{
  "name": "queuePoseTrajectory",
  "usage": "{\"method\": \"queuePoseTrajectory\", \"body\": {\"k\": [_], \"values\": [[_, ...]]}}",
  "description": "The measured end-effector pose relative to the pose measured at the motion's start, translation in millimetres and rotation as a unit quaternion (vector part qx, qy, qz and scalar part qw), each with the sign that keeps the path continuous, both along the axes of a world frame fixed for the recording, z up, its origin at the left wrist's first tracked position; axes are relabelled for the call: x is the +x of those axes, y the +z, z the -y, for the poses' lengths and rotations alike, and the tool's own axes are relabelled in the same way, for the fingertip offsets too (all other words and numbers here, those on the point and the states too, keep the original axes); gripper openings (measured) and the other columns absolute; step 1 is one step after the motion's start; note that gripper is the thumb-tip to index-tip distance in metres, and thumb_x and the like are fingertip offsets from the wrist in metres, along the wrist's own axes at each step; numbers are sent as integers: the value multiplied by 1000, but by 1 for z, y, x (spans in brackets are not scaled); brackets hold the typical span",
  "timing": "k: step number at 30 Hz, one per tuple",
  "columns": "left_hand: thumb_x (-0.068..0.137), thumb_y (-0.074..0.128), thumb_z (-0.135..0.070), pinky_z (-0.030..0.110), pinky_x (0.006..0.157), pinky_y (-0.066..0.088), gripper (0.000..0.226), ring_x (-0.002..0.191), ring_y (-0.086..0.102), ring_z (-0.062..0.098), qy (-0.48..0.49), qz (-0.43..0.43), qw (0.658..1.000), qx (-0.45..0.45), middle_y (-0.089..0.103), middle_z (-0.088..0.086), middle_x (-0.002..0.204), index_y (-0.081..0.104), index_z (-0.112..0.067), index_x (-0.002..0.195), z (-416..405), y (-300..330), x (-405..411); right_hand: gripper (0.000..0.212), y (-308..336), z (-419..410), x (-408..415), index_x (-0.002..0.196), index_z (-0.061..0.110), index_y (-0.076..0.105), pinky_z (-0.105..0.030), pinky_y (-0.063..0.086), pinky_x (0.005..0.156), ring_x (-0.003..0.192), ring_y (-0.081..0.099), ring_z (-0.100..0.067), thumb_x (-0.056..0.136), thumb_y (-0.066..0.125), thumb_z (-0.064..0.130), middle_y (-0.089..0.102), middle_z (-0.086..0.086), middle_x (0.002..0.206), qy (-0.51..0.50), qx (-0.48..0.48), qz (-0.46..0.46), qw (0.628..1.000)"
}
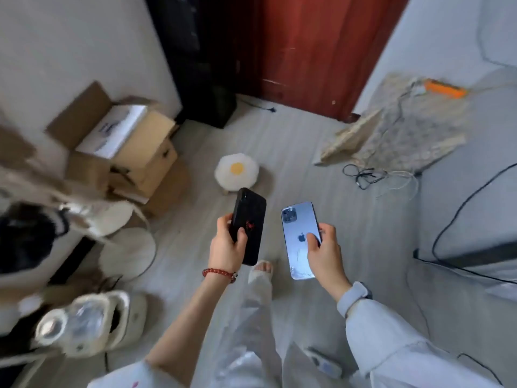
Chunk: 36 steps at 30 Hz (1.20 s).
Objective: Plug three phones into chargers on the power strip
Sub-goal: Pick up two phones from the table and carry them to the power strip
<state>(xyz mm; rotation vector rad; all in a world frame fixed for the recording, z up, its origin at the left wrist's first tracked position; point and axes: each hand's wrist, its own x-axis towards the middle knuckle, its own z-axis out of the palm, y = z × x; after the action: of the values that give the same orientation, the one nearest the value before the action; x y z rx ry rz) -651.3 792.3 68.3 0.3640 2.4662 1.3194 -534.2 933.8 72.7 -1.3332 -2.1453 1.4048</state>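
While the left hand [226, 247] grips a black phone [248, 225] and the right hand [326, 252] a blue phone [300, 239] above the floor [293, 152], both look stiff, slick and breakable, best held by their long edges.

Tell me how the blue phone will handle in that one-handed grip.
The blue phone has no case and a glossy back, so it is probably slippery. The right hand pinches it by one edge, thumb on the back, so it may twist. It hangs over hard floor, so a drop could crack it.
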Motion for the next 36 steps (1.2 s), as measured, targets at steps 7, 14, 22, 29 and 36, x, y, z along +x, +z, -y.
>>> {"method": "queuePoseTrajectory", "body": {"k": [7,14,22,29,36], "values": [[87,48,-12,33,71,44,32,91,60,36,-103,-6,995,8,63,16,105,40,-10,118,-191,6,-110,18,13,-158,-83,108,8,44,-27,32,63,77,50,-24,91,45,12,55,-1,87,-77,9,0,997],[87,46,-14,30,71,40,32,82,53,26,-232,34,972,-6,54,3,93,40,-11,119,-400,13,-131,20,14,-323,-77,111,6,43,-29,31,57,76,50,-25,91,45,12,54,-4,90,-210,9,8,978],[89,45,-13,31,71,44,31,87,55,22,-280,86,956,1,59,14,110,38,-8,119,-651,-5,-99,23,-5,-553,-46,113,3,42,-35,41,72,89,54,-32,93,43,13,56,-11,99,-272,-23,18,962],[90,43,-14,9,47,38,32,68,51,8,-266,141,953,-35,54,2,96,37,-8,121,-829,-28,-84,22,-16,-734,-41,115,5,39,-49,47,84,100,54,-39,93,39,12,55,-20,117,-285,-53,60,955],[88,41,-7,41,83,51,35,95,58,29,-227,253,937,-80,58,18,113,32,-7,122,-973,-96,-119,24,-80,-894,-83,118,5,35,-41,44,72,84,54,-35,94,36,10,57,-21,109,-275,-89,114,950]]}}
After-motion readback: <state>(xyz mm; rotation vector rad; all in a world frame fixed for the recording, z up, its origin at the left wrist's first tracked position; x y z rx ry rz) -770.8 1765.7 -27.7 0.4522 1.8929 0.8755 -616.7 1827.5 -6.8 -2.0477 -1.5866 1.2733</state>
